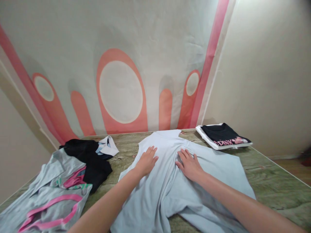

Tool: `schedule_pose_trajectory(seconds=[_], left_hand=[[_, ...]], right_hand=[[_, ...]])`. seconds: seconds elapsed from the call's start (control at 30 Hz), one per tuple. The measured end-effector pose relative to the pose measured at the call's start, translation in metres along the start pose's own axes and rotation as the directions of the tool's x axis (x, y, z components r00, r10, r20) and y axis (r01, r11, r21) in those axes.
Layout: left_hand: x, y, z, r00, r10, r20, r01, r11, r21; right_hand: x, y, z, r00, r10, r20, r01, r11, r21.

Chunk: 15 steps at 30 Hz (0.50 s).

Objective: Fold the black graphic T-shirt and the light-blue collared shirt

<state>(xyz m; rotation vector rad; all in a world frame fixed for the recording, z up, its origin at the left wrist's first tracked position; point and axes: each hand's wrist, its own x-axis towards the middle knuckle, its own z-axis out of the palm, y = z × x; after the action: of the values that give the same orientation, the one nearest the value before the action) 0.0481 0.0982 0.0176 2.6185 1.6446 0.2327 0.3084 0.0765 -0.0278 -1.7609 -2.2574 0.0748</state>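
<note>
A pale blue-white garment (155,187), which looks like a shirt, lies spread on the table with wrinkles down its middle. My left hand (146,161) rests flat on its upper left part, fingers stretched out. On the other side of the central folds, my right hand (189,164) lies on the cloth with its fingers spread. Neither hand grips the fabric. The lower edge of the garment is bunched, and my forearms cover parts of it.
At left lies a loose heap with a grey garment (52,194) trimmed in pink and a black garment (97,168) with a white collar (109,147). A folded black shirt (218,132) tops a white folded stack at the back right. The wood-patterned table (279,174) meets a decorated wall.
</note>
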Motion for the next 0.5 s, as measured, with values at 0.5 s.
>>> schedule_pose_trajectory(seconds=[0.5], left_hand=[[-0.004, -0.076, 0.029, 0.956, -0.283, -0.075, 0.292, 0.94, 0.176]], right_hand=[[0.012, 0.11, -0.007, 0.976, -0.2, -0.079, 0.21, 0.967, 0.143]])
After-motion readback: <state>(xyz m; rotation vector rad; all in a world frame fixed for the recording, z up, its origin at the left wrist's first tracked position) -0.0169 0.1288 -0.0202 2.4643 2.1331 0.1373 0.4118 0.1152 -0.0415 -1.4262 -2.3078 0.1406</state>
